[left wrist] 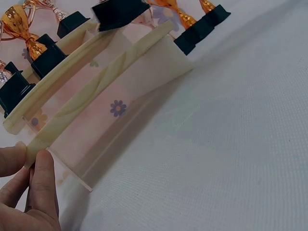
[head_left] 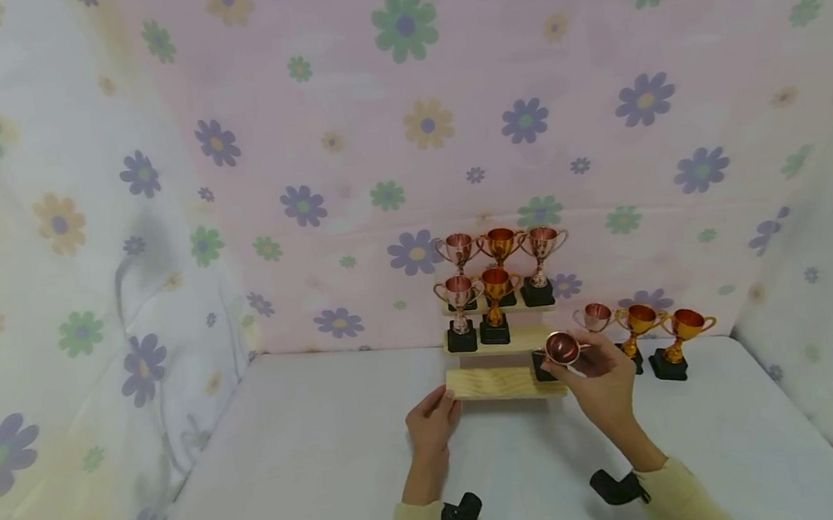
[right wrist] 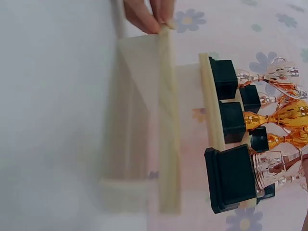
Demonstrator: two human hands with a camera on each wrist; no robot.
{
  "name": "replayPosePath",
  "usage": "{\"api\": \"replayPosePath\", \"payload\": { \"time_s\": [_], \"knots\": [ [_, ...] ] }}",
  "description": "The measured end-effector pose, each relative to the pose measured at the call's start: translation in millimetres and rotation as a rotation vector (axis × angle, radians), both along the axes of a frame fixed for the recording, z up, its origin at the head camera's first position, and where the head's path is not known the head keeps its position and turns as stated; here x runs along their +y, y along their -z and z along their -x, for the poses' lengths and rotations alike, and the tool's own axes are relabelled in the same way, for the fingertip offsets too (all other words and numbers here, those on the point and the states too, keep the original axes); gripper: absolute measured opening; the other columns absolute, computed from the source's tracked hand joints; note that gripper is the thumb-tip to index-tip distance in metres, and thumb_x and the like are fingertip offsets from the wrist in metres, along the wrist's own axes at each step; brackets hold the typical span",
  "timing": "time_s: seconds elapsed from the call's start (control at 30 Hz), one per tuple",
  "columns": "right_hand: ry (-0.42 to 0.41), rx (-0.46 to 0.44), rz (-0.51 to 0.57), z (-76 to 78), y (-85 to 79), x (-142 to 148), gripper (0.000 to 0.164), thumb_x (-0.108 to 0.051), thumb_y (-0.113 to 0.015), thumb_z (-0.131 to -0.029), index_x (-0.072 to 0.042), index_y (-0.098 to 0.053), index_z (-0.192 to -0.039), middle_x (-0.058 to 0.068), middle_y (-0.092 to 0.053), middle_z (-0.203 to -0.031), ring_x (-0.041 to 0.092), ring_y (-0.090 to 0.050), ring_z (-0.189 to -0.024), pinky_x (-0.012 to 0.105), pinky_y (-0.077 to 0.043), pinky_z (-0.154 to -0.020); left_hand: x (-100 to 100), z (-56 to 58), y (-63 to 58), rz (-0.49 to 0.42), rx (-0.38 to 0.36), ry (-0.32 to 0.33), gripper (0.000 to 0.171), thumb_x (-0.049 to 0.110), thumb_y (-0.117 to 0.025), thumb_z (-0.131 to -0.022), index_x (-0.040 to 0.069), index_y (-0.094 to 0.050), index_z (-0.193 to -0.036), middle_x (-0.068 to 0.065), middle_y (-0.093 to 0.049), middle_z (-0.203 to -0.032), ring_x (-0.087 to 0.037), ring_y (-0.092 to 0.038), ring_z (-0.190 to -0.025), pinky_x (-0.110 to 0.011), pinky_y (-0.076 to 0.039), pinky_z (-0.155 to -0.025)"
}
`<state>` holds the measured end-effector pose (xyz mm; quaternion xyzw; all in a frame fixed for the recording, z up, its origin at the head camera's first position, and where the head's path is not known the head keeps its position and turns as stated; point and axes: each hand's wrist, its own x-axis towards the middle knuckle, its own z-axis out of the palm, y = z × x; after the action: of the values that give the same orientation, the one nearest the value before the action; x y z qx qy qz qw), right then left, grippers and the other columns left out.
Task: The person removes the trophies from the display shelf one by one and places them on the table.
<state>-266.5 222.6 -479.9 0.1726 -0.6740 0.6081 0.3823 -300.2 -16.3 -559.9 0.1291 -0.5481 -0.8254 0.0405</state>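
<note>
My right hand grips a rose-gold trophy cup at the right end of a tiered display stand. The cup's open mouth faces the head camera, and its black base hangs beside the middle tier in the right wrist view. With thumb and fingers, my left hand pinches the left end of the stand's lowest wooden step. On the middle tier stand a rose-gold trophy and a gold trophy. The top tier bears three more, rose-gold at both ends and gold between.
Right of the stand, a rose-gold trophy and two gold trophies, the nearer being the rightmost gold trophy, stand on the white table. The right hand partly hides them. Flowered cloth hangs behind and at both sides.
</note>
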Motion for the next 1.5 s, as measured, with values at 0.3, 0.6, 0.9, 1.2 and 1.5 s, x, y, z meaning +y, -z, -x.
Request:
{"api": "replayPosePath", "payload": {
  "time_s": [0.3,0.6,0.9,1.2,1.5],
  "knots": [
    [0.043,-0.051,-0.065,-32.1,17.5,40.8,0.057,0.032,-0.078,-0.062,0.018,-0.063,-0.115,-0.014,-0.071,-0.114,0.002,-0.071,-0.101,0.019,-0.059,-0.08,-6.5,1.3,-0.2,0.01,-0.007,-0.026,0.032,-0.001,-0.064,-0.098,-0.016,-0.061,-0.126,-0.02,-0.066,-0.109,-0.014,-0.069,-0.088,-0.026,-0.062,-0.084],
    [0.142,-0.214,-0.048,-41.0,38.2,71.9,0.061,0.032,-0.08,-0.06,0.014,-0.065,-0.116,-0.014,-0.071,-0.109,-0.001,-0.07,-0.095,0.017,-0.06,-0.073,-3.9,-6.2,4.2,0.006,-0.042,-0.022,0.031,-0.001,-0.064,-0.098,-0.014,-0.062,-0.126,-0.023,-0.064,-0.116,-0.014,-0.069,-0.092,-0.025,-0.061,-0.085],
    [0.128,-0.337,-0.124,-15.1,43.0,86.0,0.054,0.02,-0.082,-0.07,0.008,-0.065,-0.12,-0.021,-0.064,-0.109,-0.006,-0.066,-0.095,0.014,-0.059,-0.075,0.4,-4.3,1.7,-0.01,-0.026,-0.023,0.032,-0.002,-0.064,-0.098,-0.016,-0.061,-0.126,-0.024,-0.065,-0.115,-0.015,-0.069,-0.092,-0.025,-0.062,-0.085],
    [0.158,-0.379,-0.145,9.0,40.2,93.8,0.051,0.011,-0.083,-0.077,0.007,-0.064,-0.124,-0.025,-0.063,-0.102,-0.007,-0.065,-0.085,0.011,-0.058,-0.07,2.8,-1.4,-1.2,0.0,-0.027,-0.01,0.031,-0.002,-0.065,-0.097,-0.014,-0.062,-0.125,-0.021,-0.066,-0.112,-0.014,-0.069,-0.089,-0.026,-0.062,-0.084],
    [0.182,-0.412,-0.135,19.6,48.3,93.7,0.052,0.006,-0.084,-0.079,0.005,-0.062,-0.126,-0.024,-0.063,-0.1,-0.006,-0.063,-0.087,0.007,-0.055,-0.073,0.8,-4.7,-3.0,0.003,-0.032,-0.005,0.033,-0.001,-0.064,-0.098,-0.014,-0.06,-0.128,-0.023,-0.065,-0.117,-0.014,-0.069,-0.092,-0.027,-0.061,-0.087]
  ]
}}
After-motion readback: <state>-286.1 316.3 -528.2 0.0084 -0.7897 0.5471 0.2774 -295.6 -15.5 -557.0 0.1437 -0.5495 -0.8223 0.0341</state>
